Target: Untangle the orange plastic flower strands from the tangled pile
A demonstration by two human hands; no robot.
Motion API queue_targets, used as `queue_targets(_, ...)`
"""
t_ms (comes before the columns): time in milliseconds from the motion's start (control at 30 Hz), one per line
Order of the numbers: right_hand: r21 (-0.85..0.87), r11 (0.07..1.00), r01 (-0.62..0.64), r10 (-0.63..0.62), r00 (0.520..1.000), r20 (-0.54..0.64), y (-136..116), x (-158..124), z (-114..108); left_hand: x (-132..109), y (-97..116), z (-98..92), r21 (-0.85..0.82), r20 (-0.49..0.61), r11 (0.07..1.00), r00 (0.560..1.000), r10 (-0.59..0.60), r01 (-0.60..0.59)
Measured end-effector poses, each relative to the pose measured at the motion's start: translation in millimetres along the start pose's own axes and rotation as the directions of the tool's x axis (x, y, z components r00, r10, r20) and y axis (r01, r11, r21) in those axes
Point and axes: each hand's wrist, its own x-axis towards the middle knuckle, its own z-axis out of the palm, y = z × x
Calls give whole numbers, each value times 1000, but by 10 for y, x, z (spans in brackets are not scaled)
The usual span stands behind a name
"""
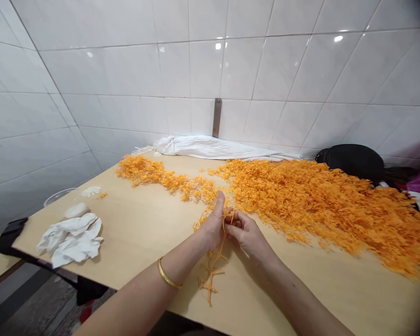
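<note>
My left hand [214, 227] is raised over the table, thumb pointing up, with orange strands looped around its fingers, which are partly hidden. Close against it, my right hand [248, 234] pinches part of the same thin orange strand [210, 283]. The strand's lower end dangles below the hands and splits into star-like, branching tips. Just beyond my hands, a narrow row of similar orange branched pieces [168, 179] stretches to the left. A large orange heap [322, 200] of them spreads over the right side.
On the pale wooden table [136, 233], a crumpled white cloth [73, 238], a white rounded object [77, 210] and a white scalloped piece [91, 191] lie at left. A long white cloth [210, 146] runs along the tiled wall. A black bag [350, 161] stands behind the heap.
</note>
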Motion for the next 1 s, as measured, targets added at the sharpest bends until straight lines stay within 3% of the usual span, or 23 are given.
queue_targets(67, 114, 993, -43, 47, 998, -33, 27, 13, 32, -120, 14, 4, 122, 5, 992, 1000, 18, -18)
queue_targets(167, 227, 952, -205, 217, 976, -28, 17, 5, -47, -475, 132, -19, 364, 42, 922, 991, 129, -135)
queue_targets(233, 250, 924, -291, 299, 954, 3, 15, -29, -146, -756, 255, -75, 489, 67, 864, 992, 105, -125)
queue_targets(300, 246, 906, -345, 344, 938, 50, 36, -83, -238, -975, 367, -173, 558, -20, 824, 991, 131, -98)
queue_targets(333, 242, 898, -366, 360, 930, 74, 53, -113, -273, -1041, 403, -232, 599, -95, 791, 969, 228, -127)
queue_targets(400, 234, 887, -398, 382, 917, 114, 85, -169, -311, -1075, 416, -344, 674, -208, 716, 883, 420, -182)
queue_targets(467, 223, 885, -408, 384, 912, 145, 99, -213, -306, -998, 340, -406, 700, -253, 687, 832, 493, -195)
queue_targets(633, 206, 898, -389, 355, 916, 184, 62, -262, -218, -643, -53, -287, 574, -245, 800, 896, 371, -175)
queue_targets(733, 205, 896, -394, 359, 914, 190, 43, -256, -231, -530, -180, -201, 479, -223, 862, 927, 300, -164)
queue_targets(900, 167, 900, -402, 390, 915, 101, 31, -201, -366, -606, -26, -323, 442, -238, 897, 966, 99, 17)
queue_targets(1000, 107, 943, -314, 310, 949, 56, 60, -123, -369, -687, 103, -466, 323, -191, 944, 982, -7, 69)
